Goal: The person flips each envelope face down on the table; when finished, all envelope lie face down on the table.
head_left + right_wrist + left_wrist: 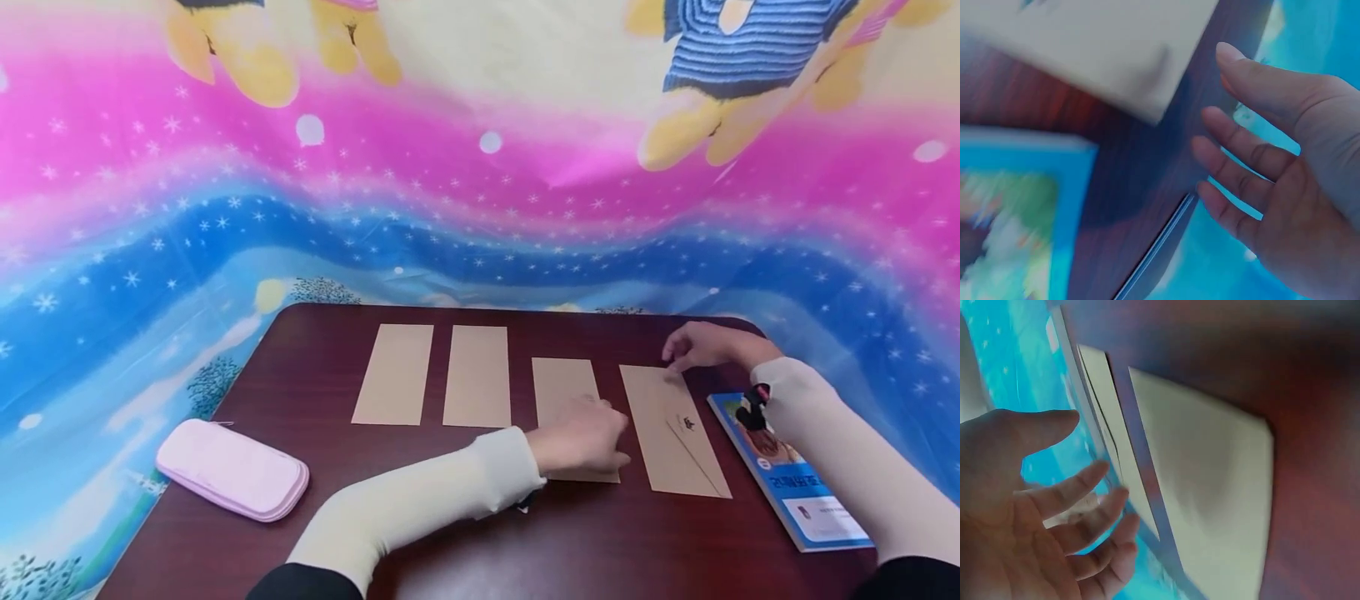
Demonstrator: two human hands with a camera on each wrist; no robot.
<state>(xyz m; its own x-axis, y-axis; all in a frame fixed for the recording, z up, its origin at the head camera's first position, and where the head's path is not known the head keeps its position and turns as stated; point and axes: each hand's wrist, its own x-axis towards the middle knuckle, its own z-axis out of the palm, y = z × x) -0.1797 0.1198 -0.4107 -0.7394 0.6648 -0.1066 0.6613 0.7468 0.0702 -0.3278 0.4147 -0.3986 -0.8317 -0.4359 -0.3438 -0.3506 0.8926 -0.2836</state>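
Observation:
My left hand [585, 437] hovers over the third tan envelope [562, 379] from the left, covering its middle. In the left wrist view the fingers are spread and loosely bent, with nothing between them. My right hand [701, 343] is at the far right corner of the rightmost envelope [648, 425], which shows a flap line and a small dark emblem. In the right wrist view its thumb and fingers are apart and hold nothing, just beyond the envelope's corner [1154, 103].
Two plain tan envelopes [393, 375] lie side by side further left. A pink pencil case [232, 467] sits at the table's left edge. On the right a blue book [783, 475] lies partly under my right forearm. A patterned curtain [480, 217] hangs behind the dark wooden table [465, 533].

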